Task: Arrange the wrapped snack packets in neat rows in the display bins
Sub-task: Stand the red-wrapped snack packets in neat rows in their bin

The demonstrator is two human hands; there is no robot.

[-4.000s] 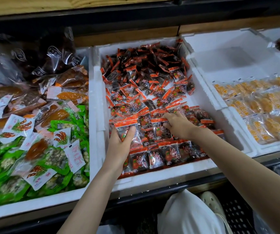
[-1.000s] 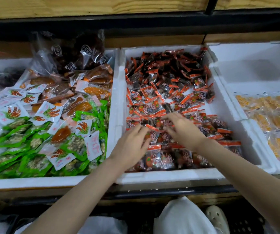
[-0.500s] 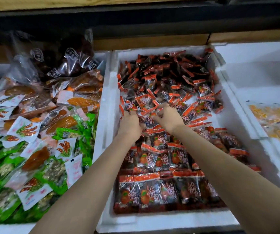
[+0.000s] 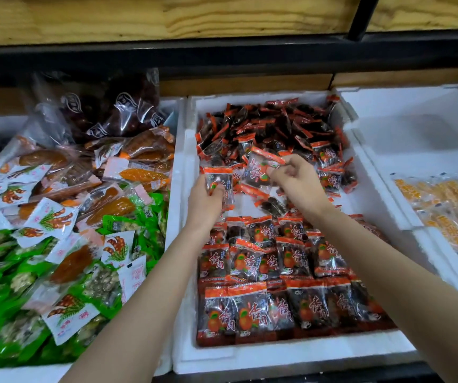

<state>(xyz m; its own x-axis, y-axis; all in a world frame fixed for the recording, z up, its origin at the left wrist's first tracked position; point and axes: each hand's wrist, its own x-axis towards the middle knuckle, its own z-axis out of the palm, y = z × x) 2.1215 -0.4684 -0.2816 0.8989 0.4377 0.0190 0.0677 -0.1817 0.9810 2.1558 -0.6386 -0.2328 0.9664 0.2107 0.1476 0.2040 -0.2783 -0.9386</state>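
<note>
Red-topped dark snack packets fill the middle bin (image 4: 291,357), a white foam box: at its near end they lie in neat rows (image 4: 272,272), flat and overlapping with the printed faces up, and at its far end they sit in a loose heap (image 4: 272,128), with a bare strip of foam between the two. Over that strip, the left hand (image 4: 205,200) holds one packet (image 4: 219,183) upright, its fingers curled round the lower half and the red seal at the top. The right hand (image 4: 297,186), just beside it, pinches a second packet (image 4: 261,170) by its edge between thumb and fingertips; this one is tilted and raised above the heap. Both forearms reach in over the front rows. To the left, the left bin (image 4: 171,217) holds a jumble of green, white and orange packets (image 4: 56,244), with clear bags of dark fruit (image 4: 117,111) at the back. To the right, the right bin (image 4: 415,139) holds yellow packets (image 4: 449,211) at its near side. A wooden board (image 4: 167,17) runs above the bins
</note>
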